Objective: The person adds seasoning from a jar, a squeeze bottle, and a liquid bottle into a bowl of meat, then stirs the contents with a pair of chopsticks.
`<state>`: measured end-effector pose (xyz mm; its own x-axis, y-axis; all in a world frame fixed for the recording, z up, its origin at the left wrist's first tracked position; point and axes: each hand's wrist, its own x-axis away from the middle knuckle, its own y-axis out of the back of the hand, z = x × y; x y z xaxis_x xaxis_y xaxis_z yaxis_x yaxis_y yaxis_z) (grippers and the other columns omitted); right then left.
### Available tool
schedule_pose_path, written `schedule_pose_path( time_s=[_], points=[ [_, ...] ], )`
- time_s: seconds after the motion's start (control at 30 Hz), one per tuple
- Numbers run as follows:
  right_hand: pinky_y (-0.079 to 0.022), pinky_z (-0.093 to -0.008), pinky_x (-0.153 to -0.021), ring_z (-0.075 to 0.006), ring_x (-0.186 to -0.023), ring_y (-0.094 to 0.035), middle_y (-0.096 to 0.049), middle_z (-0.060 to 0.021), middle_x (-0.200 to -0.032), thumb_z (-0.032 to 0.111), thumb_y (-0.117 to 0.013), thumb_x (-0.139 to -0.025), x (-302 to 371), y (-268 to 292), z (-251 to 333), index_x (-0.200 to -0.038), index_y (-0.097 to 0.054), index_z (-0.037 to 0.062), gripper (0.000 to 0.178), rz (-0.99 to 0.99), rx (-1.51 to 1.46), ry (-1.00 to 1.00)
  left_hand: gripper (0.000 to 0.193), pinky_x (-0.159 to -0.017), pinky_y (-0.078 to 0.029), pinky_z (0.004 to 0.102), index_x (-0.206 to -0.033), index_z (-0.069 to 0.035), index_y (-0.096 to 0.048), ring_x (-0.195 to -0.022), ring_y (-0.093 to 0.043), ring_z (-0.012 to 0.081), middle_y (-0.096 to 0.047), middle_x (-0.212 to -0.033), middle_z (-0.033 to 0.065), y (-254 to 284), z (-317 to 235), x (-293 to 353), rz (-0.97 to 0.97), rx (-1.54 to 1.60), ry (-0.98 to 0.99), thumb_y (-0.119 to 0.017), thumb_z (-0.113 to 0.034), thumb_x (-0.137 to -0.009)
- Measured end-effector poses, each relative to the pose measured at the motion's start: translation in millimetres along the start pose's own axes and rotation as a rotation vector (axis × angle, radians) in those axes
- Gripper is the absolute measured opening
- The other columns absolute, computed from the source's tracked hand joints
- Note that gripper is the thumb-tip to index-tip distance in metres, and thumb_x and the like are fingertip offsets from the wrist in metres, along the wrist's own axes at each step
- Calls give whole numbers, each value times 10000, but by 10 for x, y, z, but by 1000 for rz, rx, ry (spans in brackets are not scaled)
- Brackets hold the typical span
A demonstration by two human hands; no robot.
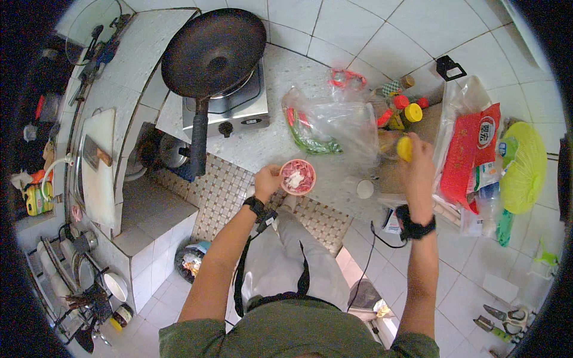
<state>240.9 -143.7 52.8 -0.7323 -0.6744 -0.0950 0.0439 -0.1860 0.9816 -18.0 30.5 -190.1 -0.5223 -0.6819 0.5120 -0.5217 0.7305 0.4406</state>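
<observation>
My left hand (267, 182) grips the rim of a small pinkish bowl (313, 179) at the counter's near edge. Raw meat pieces (303, 169) fill it, with white powder (295, 179) lying on top. To the right, my right hand (420, 160) is closed on a clear jar with a yellow lid (404, 149), beside the other seasoning jars; the jar's body is blurred and partly hidden. A small white round item (365, 189) sits between the two hands. Beyond the bowl, a clear plastic bag (352, 122) lies near green and red peppers (307, 136).
A black wok (215, 51) rests on a gas stove (256, 107), its handle toward me. Seasoning bottles with red and yellow caps (413, 112) stand at the back right. Near them are a red package (468, 149) and a yellow-green basket (522, 167). A cleaver (98, 152) lies on a white board (98, 185).
</observation>
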Motion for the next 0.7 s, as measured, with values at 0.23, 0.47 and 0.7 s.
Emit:
schedule_pose_path(
  time_s=[0.23,0.47,0.7],
  points=[
    [-469,-384,-730,-342,-882,-570,-550,-170,-1017,116,-708,-648,597,1332,501,-1120,-495,36,524,-172,-114,31,302,-819,-453,275,-1090,-23,-572,-931,-564,128,-608,-1035,65,633,-928,433,242,532,-80,-625,-117,-807],
    [-462,-403,-582,-335,-652,-600,-603,-163,-716,306,-671,-708,720,810,947,-947,-565,42,372,168,-308,61,531,-873,-436,288,-1146,-15,-542,-1013,-557,170,-574,-1139,96,776,-1795,1162,700,229,-727,-727,-269,-718],
    [-453,-361,-528,-281,-587,-601,-605,-141,-648,473,-569,-795,777,-186,1093,-863,-606,35,445,631,-652,-103,564,-829,-450,271,-1128,-30,-573,-915,-565,106,-629,-1009,52,955,-1165,1185,953,224,-267,-793,-207,-639]
  ],
)
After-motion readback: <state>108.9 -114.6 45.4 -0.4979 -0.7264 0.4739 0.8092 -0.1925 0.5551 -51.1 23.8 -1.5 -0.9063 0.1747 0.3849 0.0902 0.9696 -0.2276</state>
